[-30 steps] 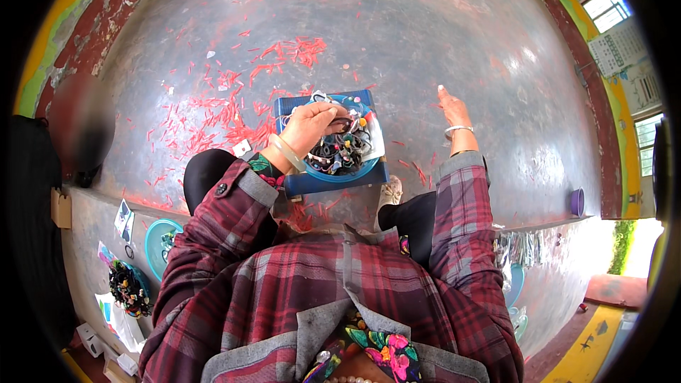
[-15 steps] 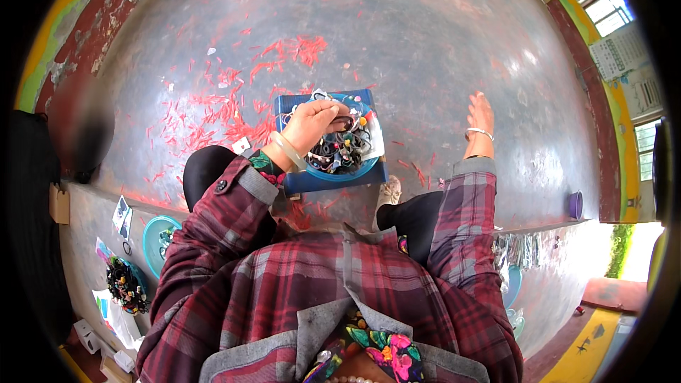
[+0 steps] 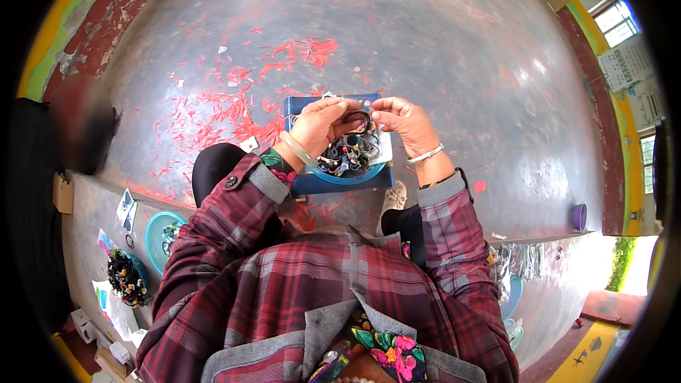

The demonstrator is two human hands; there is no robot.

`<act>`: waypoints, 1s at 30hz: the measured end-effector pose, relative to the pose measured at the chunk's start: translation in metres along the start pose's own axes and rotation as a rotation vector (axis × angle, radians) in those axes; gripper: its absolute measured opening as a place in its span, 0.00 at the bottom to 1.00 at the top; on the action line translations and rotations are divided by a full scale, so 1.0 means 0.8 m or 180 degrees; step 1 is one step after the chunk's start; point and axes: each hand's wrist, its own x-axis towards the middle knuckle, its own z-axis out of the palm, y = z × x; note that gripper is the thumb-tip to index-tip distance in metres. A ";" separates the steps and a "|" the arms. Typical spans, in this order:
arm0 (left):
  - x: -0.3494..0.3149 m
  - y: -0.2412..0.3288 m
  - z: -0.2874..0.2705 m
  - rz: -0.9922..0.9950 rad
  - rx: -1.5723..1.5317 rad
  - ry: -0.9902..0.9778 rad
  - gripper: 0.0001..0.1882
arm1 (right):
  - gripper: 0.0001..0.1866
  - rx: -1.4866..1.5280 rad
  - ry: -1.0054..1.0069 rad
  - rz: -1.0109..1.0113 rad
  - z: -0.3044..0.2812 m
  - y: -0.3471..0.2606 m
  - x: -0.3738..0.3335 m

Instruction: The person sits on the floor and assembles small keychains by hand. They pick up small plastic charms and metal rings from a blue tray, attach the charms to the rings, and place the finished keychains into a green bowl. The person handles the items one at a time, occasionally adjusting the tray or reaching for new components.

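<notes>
Over a round blue basin (image 3: 342,179), my left hand (image 3: 320,126) is closed on a dark elastic hair tie (image 3: 360,115), whose loop stands out past the fingertips. My right hand (image 3: 407,126) is at the loop's right side, with thumb and fingers pinched together. Whatever lies between those fingertips is too small to make out. Inside the basin sits a heap of hair ties (image 3: 347,156), mostly black, with small coloured ornaments. A white card or sheet (image 3: 385,149) lies at the basin's right side. The basin rests on a blue stool (image 3: 312,186) between my knees.
Red paper-like scraps (image 3: 234,99) litter the floor ahead and to the left. On the left ledge are a teal basin (image 3: 150,245) and a pile of dark hair ties (image 3: 128,280). A purple bucket (image 3: 579,217) stands far right, and clear plastic packs (image 3: 521,259) lie nearer.
My right hand has come in from the far right, where it was held out open, to meet my left hand above the basin. The left hand now shows the hair tie's loop.
</notes>
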 end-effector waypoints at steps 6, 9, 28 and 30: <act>-0.002 -0.002 0.003 -0.0012 -0.0002 -0.0180 0.12 | 0.08 0.0655 0.0158 -0.0026 0.008 0.025 0.005; -0.002 -0.003 0.003 -0.0010 0.0144 -0.0170 0.11 | 0.05 0.0474 0.0216 -0.0145 0.013 0.024 0.004; 0.000 0.000 -0.002 -0.0154 0.0170 0.0010 0.13 | 0.09 -0.0030 0.0144 -0.0661 0.022 0.023 -0.002; 0.000 0.000 -0.003 -0.0162 0.0093 -0.0009 0.13 | 0.09 0.0009 0.0064 -0.0737 0.019 0.023 -0.002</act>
